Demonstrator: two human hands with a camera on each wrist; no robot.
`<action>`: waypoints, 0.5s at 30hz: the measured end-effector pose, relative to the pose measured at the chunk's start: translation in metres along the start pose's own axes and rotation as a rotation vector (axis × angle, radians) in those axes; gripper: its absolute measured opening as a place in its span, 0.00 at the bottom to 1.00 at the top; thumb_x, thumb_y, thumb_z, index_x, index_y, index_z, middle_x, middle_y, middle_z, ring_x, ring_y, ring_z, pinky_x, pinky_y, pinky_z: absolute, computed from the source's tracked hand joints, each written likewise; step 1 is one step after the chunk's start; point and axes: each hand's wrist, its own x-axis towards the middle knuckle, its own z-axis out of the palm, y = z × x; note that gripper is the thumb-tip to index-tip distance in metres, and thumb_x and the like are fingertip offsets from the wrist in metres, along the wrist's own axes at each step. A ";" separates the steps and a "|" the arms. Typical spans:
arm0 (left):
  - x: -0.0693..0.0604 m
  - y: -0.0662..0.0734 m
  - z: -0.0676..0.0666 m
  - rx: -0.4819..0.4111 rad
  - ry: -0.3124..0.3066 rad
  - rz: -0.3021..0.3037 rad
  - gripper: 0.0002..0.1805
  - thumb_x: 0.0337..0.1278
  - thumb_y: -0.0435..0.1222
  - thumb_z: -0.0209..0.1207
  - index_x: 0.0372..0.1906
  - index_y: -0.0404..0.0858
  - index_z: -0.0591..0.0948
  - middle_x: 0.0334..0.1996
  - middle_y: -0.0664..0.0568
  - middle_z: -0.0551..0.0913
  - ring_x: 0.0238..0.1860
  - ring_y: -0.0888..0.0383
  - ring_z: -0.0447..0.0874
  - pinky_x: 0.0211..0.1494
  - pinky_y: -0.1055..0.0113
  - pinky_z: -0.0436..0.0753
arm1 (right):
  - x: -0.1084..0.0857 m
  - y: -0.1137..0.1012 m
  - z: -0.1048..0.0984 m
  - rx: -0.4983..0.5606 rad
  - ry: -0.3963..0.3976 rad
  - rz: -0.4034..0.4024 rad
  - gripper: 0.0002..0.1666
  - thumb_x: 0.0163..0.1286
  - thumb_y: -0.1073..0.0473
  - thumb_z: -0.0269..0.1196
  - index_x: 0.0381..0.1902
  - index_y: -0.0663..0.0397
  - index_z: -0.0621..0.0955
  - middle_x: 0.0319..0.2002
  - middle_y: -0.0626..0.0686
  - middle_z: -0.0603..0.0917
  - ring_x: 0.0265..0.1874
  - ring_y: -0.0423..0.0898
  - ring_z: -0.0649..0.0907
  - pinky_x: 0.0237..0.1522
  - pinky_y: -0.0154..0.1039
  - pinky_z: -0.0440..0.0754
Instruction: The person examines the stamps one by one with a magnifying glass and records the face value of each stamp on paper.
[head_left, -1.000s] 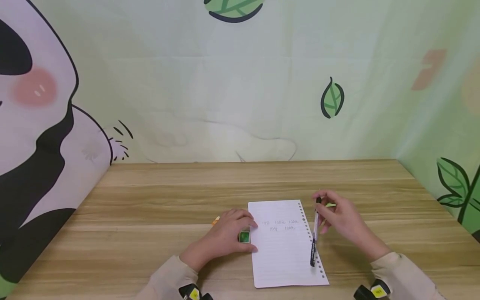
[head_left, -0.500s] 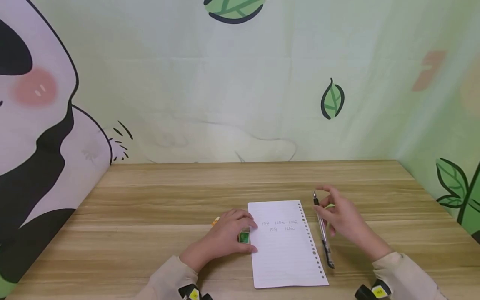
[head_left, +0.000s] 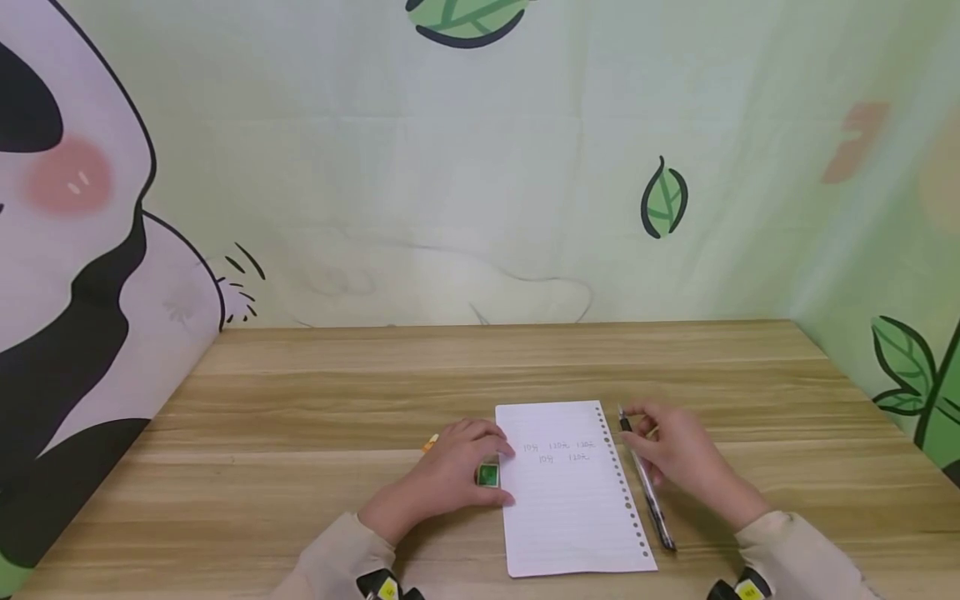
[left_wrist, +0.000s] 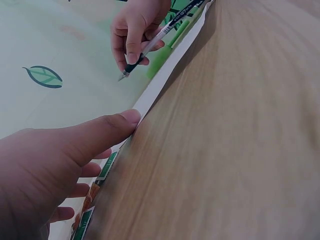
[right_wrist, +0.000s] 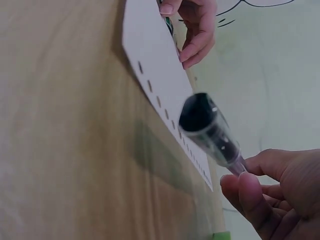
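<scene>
My right hand (head_left: 678,442) pinches a clear-barrelled pen (head_left: 649,487) just beyond the right edge of a lined sheet of paper (head_left: 573,525). The pen's silver tip points away toward the backdrop and its dark thick end slants down toward me. A punched-hole edge runs along the paper's right side; several handwritten characters and numbers stand near its top. With thumb and fingertips my left hand (head_left: 453,467) rests on the paper's left edge, fingers not curled round anything. Partly hidden under that palm is a small flat piece with a green face (head_left: 488,475).
An orange bit (head_left: 431,442) shows beyond the left hand's knuckles. Something bright green (left_wrist: 160,60) lies behind the right hand in the left wrist view. The wooden table (head_left: 337,383) ends at a printed cloth backdrop (head_left: 465,183), with a panda drawing on the left.
The pen has swung in the right fingers, so its tip now points away and its far end is off the paper. The right hand then came slightly nearer. The left hand stayed still.
</scene>
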 end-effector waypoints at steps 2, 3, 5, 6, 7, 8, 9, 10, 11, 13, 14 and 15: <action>0.000 0.000 0.000 0.002 -0.001 -0.001 0.26 0.43 0.51 0.71 0.48 0.46 0.81 0.54 0.53 0.78 0.60 0.52 0.71 0.67 0.48 0.67 | 0.000 0.000 0.002 -0.013 -0.005 0.011 0.24 0.64 0.65 0.62 0.57 0.70 0.73 0.30 0.54 0.81 0.09 0.40 0.75 0.09 0.34 0.73; 0.001 0.000 0.000 0.003 -0.002 -0.001 0.25 0.43 0.51 0.71 0.48 0.45 0.81 0.54 0.53 0.78 0.60 0.52 0.71 0.67 0.48 0.67 | 0.000 0.001 0.003 -0.024 -0.006 0.017 0.24 0.65 0.64 0.62 0.56 0.70 0.73 0.29 0.53 0.81 0.09 0.40 0.75 0.09 0.33 0.72; 0.001 0.000 0.000 0.003 -0.003 -0.001 0.26 0.43 0.51 0.71 0.48 0.45 0.81 0.54 0.53 0.78 0.60 0.52 0.71 0.67 0.47 0.67 | 0.000 0.001 0.004 -0.044 -0.011 0.030 0.24 0.65 0.64 0.62 0.56 0.69 0.73 0.29 0.52 0.81 0.09 0.40 0.75 0.09 0.32 0.71; 0.001 0.000 0.001 0.003 -0.004 -0.001 0.26 0.43 0.52 0.71 0.48 0.46 0.81 0.54 0.53 0.78 0.60 0.52 0.71 0.67 0.47 0.67 | 0.001 0.001 0.005 -0.055 -0.013 0.036 0.24 0.65 0.63 0.62 0.56 0.69 0.74 0.28 0.51 0.81 0.09 0.40 0.75 0.09 0.31 0.70; 0.001 0.000 0.000 0.002 -0.004 -0.001 0.26 0.43 0.52 0.71 0.48 0.46 0.81 0.54 0.53 0.78 0.60 0.51 0.71 0.67 0.47 0.67 | 0.001 0.002 0.005 -0.065 -0.016 0.041 0.24 0.65 0.63 0.62 0.56 0.69 0.74 0.28 0.51 0.81 0.08 0.40 0.75 0.09 0.31 0.70; 0.001 0.000 0.000 0.000 -0.003 -0.001 0.26 0.43 0.52 0.71 0.48 0.46 0.81 0.54 0.53 0.78 0.60 0.51 0.71 0.68 0.48 0.66 | 0.001 0.002 0.006 -0.076 -0.017 0.046 0.23 0.65 0.62 0.62 0.56 0.68 0.74 0.28 0.51 0.80 0.08 0.40 0.75 0.09 0.31 0.70; 0.001 0.000 0.000 0.000 -0.002 0.000 0.26 0.43 0.52 0.71 0.48 0.46 0.81 0.54 0.52 0.78 0.60 0.51 0.71 0.68 0.48 0.66 | 0.002 0.002 0.006 -0.082 -0.019 0.050 0.23 0.65 0.62 0.62 0.56 0.68 0.74 0.27 0.51 0.80 0.08 0.40 0.75 0.09 0.31 0.70; 0.000 0.000 0.000 -0.001 0.000 0.001 0.26 0.43 0.52 0.71 0.48 0.46 0.81 0.54 0.52 0.78 0.60 0.51 0.71 0.68 0.48 0.66 | 0.002 0.002 0.007 -0.087 -0.020 0.055 0.23 0.65 0.62 0.62 0.56 0.68 0.74 0.27 0.51 0.80 0.08 0.40 0.75 0.09 0.31 0.70; 0.000 0.001 0.000 -0.002 0.001 0.001 0.26 0.43 0.52 0.71 0.48 0.46 0.81 0.54 0.52 0.78 0.60 0.51 0.71 0.68 0.48 0.66 | 0.002 0.003 0.007 -0.093 -0.022 0.059 0.23 0.65 0.62 0.62 0.56 0.68 0.74 0.27 0.50 0.80 0.08 0.39 0.75 0.09 0.31 0.70; 0.000 0.001 0.000 -0.003 0.004 0.001 0.26 0.43 0.52 0.71 0.48 0.46 0.81 0.54 0.52 0.78 0.60 0.51 0.71 0.68 0.48 0.66 | 0.003 0.003 0.008 -0.102 -0.026 0.066 0.24 0.64 0.63 0.63 0.56 0.68 0.74 0.26 0.50 0.80 0.07 0.39 0.75 0.09 0.32 0.71; 0.000 0.001 0.000 -0.003 0.004 0.001 0.26 0.43 0.52 0.71 0.48 0.46 0.81 0.54 0.52 0.78 0.60 0.51 0.71 0.68 0.48 0.66 | 0.003 0.003 0.008 -0.106 -0.028 0.070 0.24 0.64 0.63 0.63 0.56 0.68 0.74 0.26 0.50 0.79 0.07 0.39 0.75 0.09 0.32 0.71; 0.000 0.001 0.000 -0.002 0.005 0.001 0.26 0.42 0.52 0.71 0.48 0.46 0.81 0.54 0.53 0.78 0.60 0.51 0.71 0.67 0.48 0.66 | 0.003 0.003 0.008 -0.109 -0.030 0.072 0.23 0.64 0.63 0.63 0.55 0.68 0.74 0.25 0.50 0.79 0.07 0.38 0.75 0.09 0.32 0.71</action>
